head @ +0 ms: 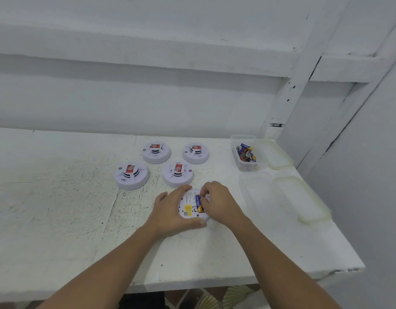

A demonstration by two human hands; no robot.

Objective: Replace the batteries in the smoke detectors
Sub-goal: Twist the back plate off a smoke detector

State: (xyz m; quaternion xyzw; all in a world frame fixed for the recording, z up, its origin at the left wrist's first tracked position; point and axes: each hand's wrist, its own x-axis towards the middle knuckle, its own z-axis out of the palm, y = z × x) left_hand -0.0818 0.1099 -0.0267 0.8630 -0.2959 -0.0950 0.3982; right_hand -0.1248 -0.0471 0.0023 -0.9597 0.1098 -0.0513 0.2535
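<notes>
An upturned smoke detector [191, 208] at frame centre is cupped by the left hand [170, 211] while its battery [199, 203] is pinched by the right hand [218, 204] (four detectors [178, 175] above judged not yet done).

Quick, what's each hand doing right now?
Left hand: holding the upside-down smoke detector by its rim.
Right hand: fingers curled on the battery in that detector.

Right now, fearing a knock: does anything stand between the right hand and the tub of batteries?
Nothing visible: bare table runs from the right hand to the tub of batteries; an empty tub lies beside that path.
</notes>
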